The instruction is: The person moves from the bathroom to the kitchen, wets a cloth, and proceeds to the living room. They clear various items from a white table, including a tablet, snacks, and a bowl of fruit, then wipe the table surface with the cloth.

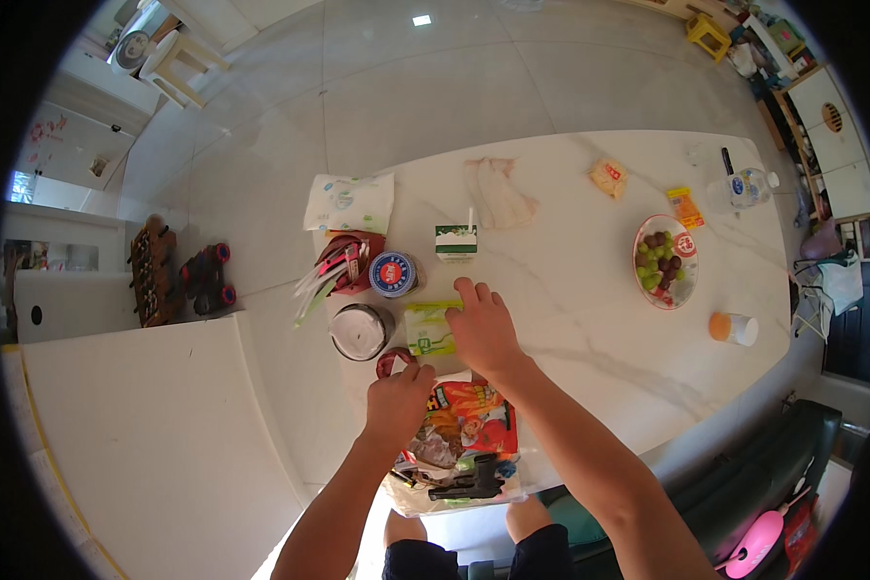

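Observation:
My right hand [482, 326] is at the right edge of a flat green packet [429, 332], its thumb over the packet's corner and its fingers bent. The packet lies on the marble-patterned table. My left hand [399, 402] is lower, between a small dark red container [393, 361] and a red and orange snack bag [478, 417]; its fingertips are partly hidden, so its grip is unclear. A jar with a blue and red lid [393, 274] and a wide jar with a whitish top [359, 332] stand left of the packet. Beyond it is a green and white carton [456, 243].
A black toy pistol [471, 482] lies near the table's front edge among wrappers. Left are a red holder with pens [348, 264] and a white soft pack [349, 203]. A cloth [500, 192], a bowl of grapes [663, 264], a cup [732, 329] and a plastic bottle [750, 188] are farther off.

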### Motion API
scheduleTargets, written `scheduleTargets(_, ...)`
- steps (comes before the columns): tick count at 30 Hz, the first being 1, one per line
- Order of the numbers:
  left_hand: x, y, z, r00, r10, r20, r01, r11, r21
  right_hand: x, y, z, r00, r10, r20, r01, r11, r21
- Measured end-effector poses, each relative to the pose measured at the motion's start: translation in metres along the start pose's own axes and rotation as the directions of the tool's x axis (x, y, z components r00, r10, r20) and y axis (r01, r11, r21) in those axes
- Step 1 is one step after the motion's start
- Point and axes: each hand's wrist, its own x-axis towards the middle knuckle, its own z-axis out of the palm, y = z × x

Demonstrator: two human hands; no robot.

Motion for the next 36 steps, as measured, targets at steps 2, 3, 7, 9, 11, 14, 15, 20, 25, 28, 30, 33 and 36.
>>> scheduleTargets(2, -0.004, 0.001, 0.000, 1.000, 0.006, 0.004, -0.006, 1.000, -0.012, 0.002, 0.001, 0.001, 0.999, -0.024, 0.021, 0.024, 1.000, -0.013)
scheduleTargets(3, -0.004, 0.002, 0.001, 1.000, 0.013, 0.003, -0.013, 1.000, -0.020, 0.003, 0.003, 0.001, 0.999, -0.034, 0.031, 0.035, 0.999, -0.024)
scheduleTargets(7, -0.011, 0.006, 0.003, 1.000, -0.017, 0.015, 0.018, 0.997, -0.078, 0.005, 0.005, 0.003, 0.998, -0.044, 0.033, 0.046, 0.997, -0.063)
scheduleTargets(9, -0.014, 0.007, 0.005, 1.000, -0.022, 0.011, 0.023, 0.995, -0.100, 0.003, 0.005, 0.008, 0.998, -0.059, 0.011, 0.060, 0.995, -0.076)
scheduleTargets(11, -0.015, 0.007, 0.006, 1.000, -0.014, -0.001, 0.014, 0.994, -0.109, -0.001, 0.008, 0.015, 0.997, -0.061, -0.044, 0.060, 0.998, -0.031)
scheduleTargets(14, -0.016, 0.006, 0.006, 1.000, -0.002, -0.019, 0.000, 0.992, -0.125, -0.006, 0.015, 0.025, 0.996, -0.070, -0.062, 0.071, 0.997, 0.025)
scheduleTargets(15, -0.016, 0.006, 0.006, 1.000, 0.001, -0.025, -0.004, 0.991, -0.130, -0.007, 0.015, 0.027, 0.995, -0.075, -0.058, 0.078, 0.996, 0.041)
scheduleTargets(20, -0.017, 0.007, 0.009, 1.000, 0.010, -0.007, -0.011, 0.991, -0.131, -0.005, 0.012, 0.029, 0.993, -0.095, -0.075, 0.098, 0.995, 0.031)
scheduleTargets(25, -0.020, 0.008, -0.004, 1.000, 0.000, -0.029, -0.004, 0.989, -0.145, -0.004, 0.004, -0.006, 0.988, -0.101, -0.116, 0.113, 0.988, 0.106)
scheduleTargets(28, -0.025, 0.007, -0.018, 0.998, -0.021, -0.051, 0.014, 0.990, -0.141, -0.015, -0.011, -0.048, 0.965, -0.130, -0.229, 0.174, 0.967, 0.184)
scheduleTargets(30, -0.028, 0.007, -0.022, 0.997, -0.022, -0.078, 0.011, 0.990, -0.139, -0.023, -0.014, -0.063, 0.955, -0.165, -0.245, 0.214, 0.959, 0.186)
scheduleTargets(33, -0.027, 0.011, -0.030, 0.995, -0.019, -0.094, 0.005, 0.989, -0.150, -0.028, -0.012, -0.066, 0.952, -0.227, -0.207, 0.278, 0.922, 0.270)
scheduleTargets(36, -0.022, 0.011, -0.040, 0.985, 0.013, -0.172, -0.038, 0.989, -0.146, -0.027, 0.010, -0.061, 0.973, 0.117, -0.199, 0.023, 0.807, 0.591)
